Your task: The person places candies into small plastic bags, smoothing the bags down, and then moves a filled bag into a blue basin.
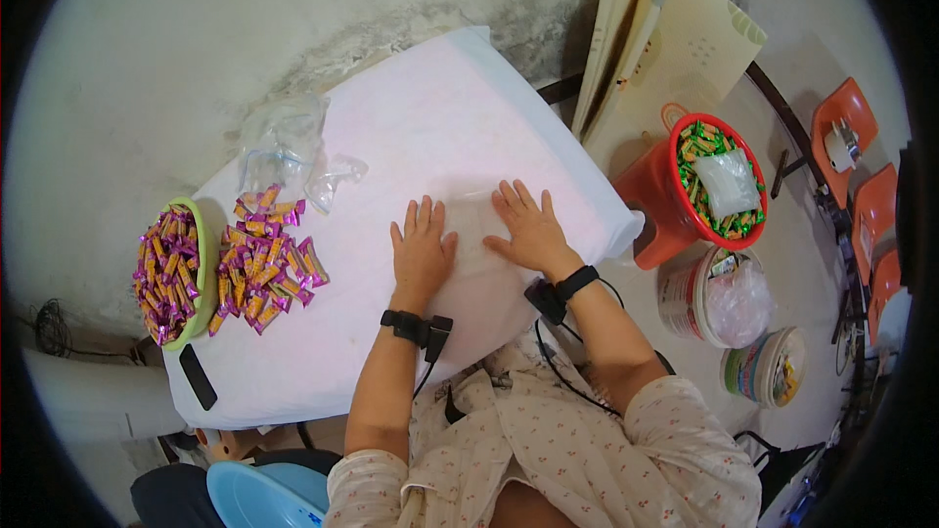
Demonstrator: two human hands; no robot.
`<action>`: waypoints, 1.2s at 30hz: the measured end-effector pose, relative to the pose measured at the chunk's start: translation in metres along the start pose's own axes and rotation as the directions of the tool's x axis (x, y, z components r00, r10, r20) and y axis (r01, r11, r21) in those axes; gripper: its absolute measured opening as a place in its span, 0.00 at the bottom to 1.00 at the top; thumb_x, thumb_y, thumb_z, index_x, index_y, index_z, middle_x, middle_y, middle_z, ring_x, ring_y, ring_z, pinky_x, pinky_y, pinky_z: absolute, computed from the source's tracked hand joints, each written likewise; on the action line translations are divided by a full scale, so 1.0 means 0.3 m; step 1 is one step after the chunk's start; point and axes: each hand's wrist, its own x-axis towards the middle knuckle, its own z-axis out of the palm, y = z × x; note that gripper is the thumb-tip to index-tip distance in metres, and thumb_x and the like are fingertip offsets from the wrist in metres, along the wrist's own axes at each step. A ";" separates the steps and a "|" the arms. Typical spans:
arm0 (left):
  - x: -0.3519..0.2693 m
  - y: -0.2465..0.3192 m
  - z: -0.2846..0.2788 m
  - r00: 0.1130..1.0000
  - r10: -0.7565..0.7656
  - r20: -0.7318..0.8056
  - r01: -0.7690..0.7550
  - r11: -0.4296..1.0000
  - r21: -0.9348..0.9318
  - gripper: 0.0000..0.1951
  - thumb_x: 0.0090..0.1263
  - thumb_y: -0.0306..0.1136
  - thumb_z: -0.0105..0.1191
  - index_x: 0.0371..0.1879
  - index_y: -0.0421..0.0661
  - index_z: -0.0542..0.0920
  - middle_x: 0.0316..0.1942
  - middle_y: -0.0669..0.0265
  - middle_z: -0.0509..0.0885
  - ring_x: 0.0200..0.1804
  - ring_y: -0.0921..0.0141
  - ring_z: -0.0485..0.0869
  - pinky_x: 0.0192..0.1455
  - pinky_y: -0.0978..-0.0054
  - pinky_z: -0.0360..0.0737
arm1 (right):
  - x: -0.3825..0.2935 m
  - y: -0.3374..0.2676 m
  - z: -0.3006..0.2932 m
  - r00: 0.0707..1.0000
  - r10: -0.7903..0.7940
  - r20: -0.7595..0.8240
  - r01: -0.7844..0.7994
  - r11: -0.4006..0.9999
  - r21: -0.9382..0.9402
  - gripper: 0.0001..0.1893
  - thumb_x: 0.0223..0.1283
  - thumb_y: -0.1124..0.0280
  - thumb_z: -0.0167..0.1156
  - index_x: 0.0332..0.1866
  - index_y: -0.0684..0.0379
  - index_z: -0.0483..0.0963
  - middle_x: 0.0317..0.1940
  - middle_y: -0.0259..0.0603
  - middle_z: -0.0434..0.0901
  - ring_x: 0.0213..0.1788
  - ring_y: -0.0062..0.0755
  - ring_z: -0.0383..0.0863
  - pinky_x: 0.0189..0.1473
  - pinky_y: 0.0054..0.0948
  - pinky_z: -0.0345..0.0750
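Note:
My left hand (pixel 423 255) lies palm down with fingers apart at the middle of a white-covered table (pixel 411 125). To its right, my right hand (pixel 530 229) is also palm down, its fingers spread, near the table's right part. What looks like a clear plastic bag (pixel 473 235) lies flat between and around the hands; its outline is faint. Left of my left hand is a loose pile of purple and orange wrapped sticks (pixel 264 271). More of them fill a green basin (pixel 205 279) at the table's left edge. Crumpled clear plastic bags (pixel 282 150) rest behind the pile.
A black phone (pixel 198 377) lies at the near left corner. Right of the table stand a red bucket (pixel 656 191) of green-wrapped pieces and two white tubs (pixel 682 297). A folded foam mat (pixel 682 37) leans behind. A blue basin (pixel 257 495) is below, near orange chairs (pixel 843 125) far right.

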 end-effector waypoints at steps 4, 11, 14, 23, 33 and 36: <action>0.004 -0.006 -0.002 1.000 0.000 -0.012 0.000 1.000 0.006 0.26 0.68 0.42 0.49 0.65 0.46 0.67 0.70 0.58 0.62 0.72 0.56 0.56 0.68 0.41 0.54 | -0.014 0.005 -0.020 0.995 0.088 -0.048 -0.089 0.996 -0.015 0.37 0.60 0.48 0.54 0.68 0.63 0.59 0.72 0.52 0.52 0.75 0.49 0.45 0.70 0.59 0.46; 0.006 -0.018 0.012 1.000 -0.018 0.016 0.018 0.999 0.041 0.27 0.68 0.42 0.48 0.65 0.47 0.66 0.70 0.59 0.61 0.73 0.57 0.55 0.68 0.42 0.54 | -0.059 -0.215 0.037 0.977 -0.133 -0.166 0.143 0.989 0.049 0.34 0.59 0.51 0.55 0.66 0.63 0.62 0.69 0.56 0.55 0.73 0.52 0.50 0.68 0.59 0.50; 0.011 -0.010 0.003 1.000 -0.012 0.027 0.011 1.000 0.020 0.27 0.68 0.43 0.48 0.66 0.47 0.66 0.70 0.59 0.61 0.73 0.57 0.55 0.68 0.42 0.53 | -0.124 -0.212 0.051 0.986 -0.140 -0.090 0.149 0.983 0.108 0.35 0.59 0.50 0.56 0.66 0.62 0.62 0.69 0.56 0.56 0.73 0.52 0.50 0.68 0.58 0.51; -0.004 -0.017 -0.009 0.997 -0.047 0.053 0.047 0.999 0.011 0.28 0.69 0.43 0.48 0.67 0.46 0.64 0.71 0.55 0.58 0.73 0.56 0.53 0.70 0.45 0.52 | -0.177 -0.121 -0.036 0.989 0.118 -0.086 -0.120 0.993 -0.018 0.32 0.61 0.52 0.54 0.66 0.60 0.63 0.68 0.56 0.57 0.73 0.52 0.50 0.68 0.57 0.50; -0.007 -0.018 0.008 0.999 -0.025 0.038 0.025 1.000 0.012 0.29 0.67 0.42 0.49 0.67 0.47 0.64 0.71 0.54 0.58 0.73 0.55 0.53 0.69 0.45 0.53 | 0.041 -0.096 0.060 0.991 -0.134 -0.024 0.135 0.991 0.023 0.33 0.62 0.47 0.50 0.69 0.54 0.61 0.72 0.50 0.53 0.74 0.48 0.48 0.70 0.57 0.47; -0.010 -0.032 0.010 0.999 -0.041 0.010 0.040 0.999 0.032 0.29 0.67 0.44 0.50 0.66 0.48 0.65 0.70 0.55 0.60 0.73 0.55 0.55 0.68 0.43 0.54 | 0.029 -0.049 0.024 0.999 -0.051 0.009 0.051 0.998 0.028 0.34 0.62 0.45 0.50 0.69 0.54 0.60 0.72 0.49 0.52 0.75 0.48 0.46 0.70 0.57 0.46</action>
